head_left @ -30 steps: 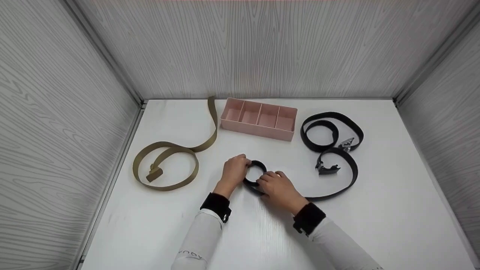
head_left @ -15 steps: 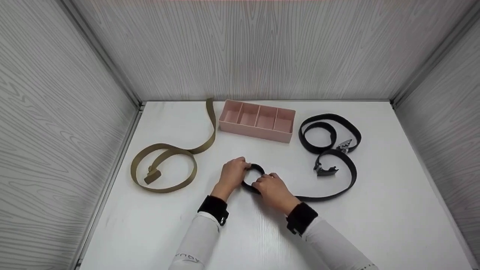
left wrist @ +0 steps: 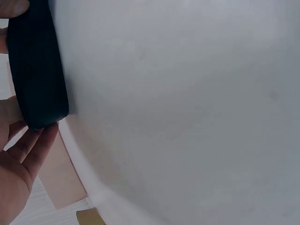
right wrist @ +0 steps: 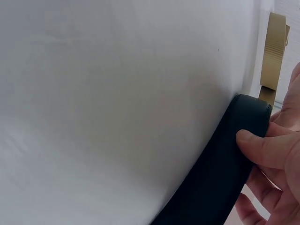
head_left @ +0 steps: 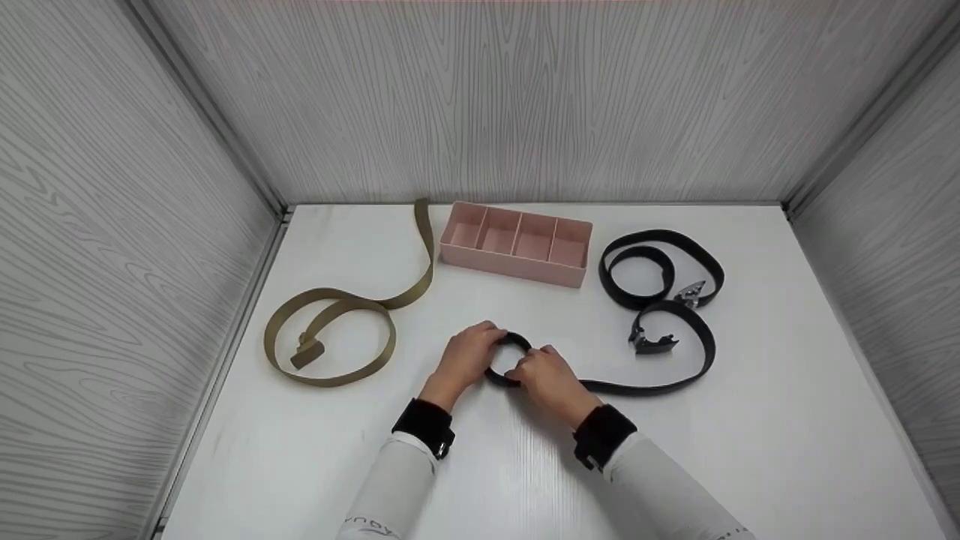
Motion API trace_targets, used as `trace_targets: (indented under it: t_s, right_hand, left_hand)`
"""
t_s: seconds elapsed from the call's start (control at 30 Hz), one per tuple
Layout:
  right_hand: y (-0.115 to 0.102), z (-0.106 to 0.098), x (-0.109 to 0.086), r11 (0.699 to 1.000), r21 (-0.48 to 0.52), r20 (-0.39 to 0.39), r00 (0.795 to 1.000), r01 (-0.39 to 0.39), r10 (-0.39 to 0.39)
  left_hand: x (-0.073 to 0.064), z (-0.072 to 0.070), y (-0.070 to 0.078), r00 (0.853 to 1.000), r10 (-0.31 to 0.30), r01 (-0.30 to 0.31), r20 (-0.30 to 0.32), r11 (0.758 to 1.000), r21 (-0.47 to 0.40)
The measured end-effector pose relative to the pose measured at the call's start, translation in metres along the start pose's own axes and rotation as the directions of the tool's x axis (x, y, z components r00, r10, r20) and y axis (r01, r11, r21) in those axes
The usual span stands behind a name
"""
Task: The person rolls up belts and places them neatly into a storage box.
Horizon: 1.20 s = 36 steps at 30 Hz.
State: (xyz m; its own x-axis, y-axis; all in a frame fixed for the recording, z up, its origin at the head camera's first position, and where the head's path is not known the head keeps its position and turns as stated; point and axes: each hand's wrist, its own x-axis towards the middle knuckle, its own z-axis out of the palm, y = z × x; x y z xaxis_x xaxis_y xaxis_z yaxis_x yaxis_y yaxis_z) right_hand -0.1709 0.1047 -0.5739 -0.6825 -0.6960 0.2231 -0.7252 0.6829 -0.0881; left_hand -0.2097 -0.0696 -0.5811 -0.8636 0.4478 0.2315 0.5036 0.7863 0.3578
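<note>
In the head view a black belt [head_left: 645,389] stands on its edge on the white table, one end rolled into a ring. My left hand [head_left: 469,352] grips the ring's left side; in the left wrist view its fingertips [left wrist: 43,140] touch the outside of the band. On the near right side of the ring, my right hand [head_left: 551,381] pinches the strap. The right wrist view shows that thumb [right wrist: 262,147] pressed flat on the leather, with the other fingers partly hidden behind it. From there the strap curves away right to a dark buckle [head_left: 654,345].
Behind the hands stands a pink tray [head_left: 514,266] with several compartments. A loosely looped tan belt [head_left: 326,381] lies at the left. Another black belt [head_left: 664,236], with a silver buckle [head_left: 690,292], is coiled at the back right. Grey wood-grain panels [head_left: 480,105] enclose the table.
My right hand has shifted slightly left along the ring and bent its fingers more around the strap. The left hand keeps its hold. The trailing strap has straightened a little near my right wrist.
</note>
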Motion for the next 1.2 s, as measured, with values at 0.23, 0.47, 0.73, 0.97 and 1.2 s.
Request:
trace_targets:
  t_s: [0.23,0.47,0.73,0.97,1.2]
  right_hand:
    - [0.005,0.001,-0.006,0.999,0.048,-0.005,1.000,-0.001,0.001]
    - [0.007,0.003,-0.007,0.998,0.065,-0.037,0.999,0.002,0.001]
    - [0.012,-0.007,-0.011,0.997,0.042,0.021,0.998,0.066,-0.067]
    - [0.018,-0.012,-0.018,0.998,0.023,0.062,0.997,0.053,-0.055]
    - [0.011,-0.003,-0.018,0.999,0.033,-0.007,0.999,0.034,-0.033]
  left_hand:
    - [-0.018,-0.021,0.012,0.986,0.155,-0.160,0.057,0.983,0.096]
    - [-0.034,-0.017,0.017,0.955,0.283,-0.296,0.092,0.938,0.182]
    - [-0.035,-0.009,0.009,0.944,0.327,-0.329,0.047,0.920,0.211]
    - [-0.034,-0.013,0.005,0.931,0.353,-0.363,0.093,0.922,0.132]
    - [-0.039,-0.009,0.011,0.942,0.330,-0.335,0.057,0.926,0.174]
